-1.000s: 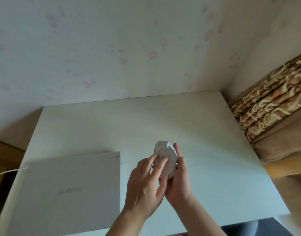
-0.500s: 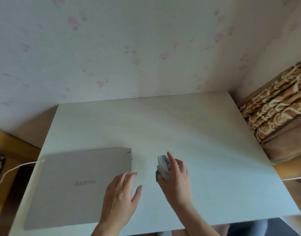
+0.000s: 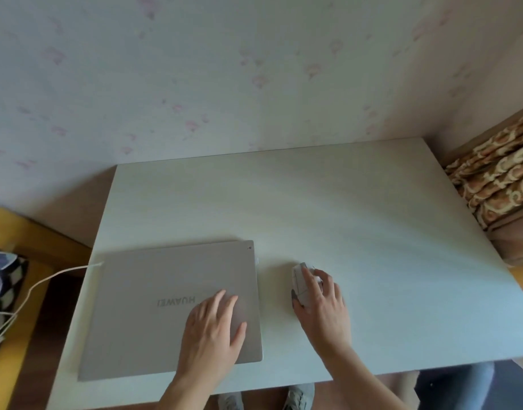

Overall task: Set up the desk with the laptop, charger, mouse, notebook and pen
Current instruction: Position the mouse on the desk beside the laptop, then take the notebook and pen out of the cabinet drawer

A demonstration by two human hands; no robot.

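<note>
The closed laptop point(image 3: 171, 306) lies flat at about 8 o'clock on the white tabletop point(image 3: 357, 208), lid up. The left hand point(image 3: 214, 327) rests palm down on the lid's near right part, its grip spread and holding nothing. A white cable point(image 3: 47, 276) runs from the laptop's far left corner off the tabletop toward 9 o'clock. Just beside the laptop, at 3 o'clock from it, the pale mouse point(image 3: 301, 284) sits on the tabletop under the right hand point(image 3: 325, 306), whose grip curls over it, fingers draped on top.

Home room, floral wallpaper point(image 3: 195, 84), white desk point(image 3: 343, 208), patterned upholstery point(image 3: 499, 176) beside it
</note>
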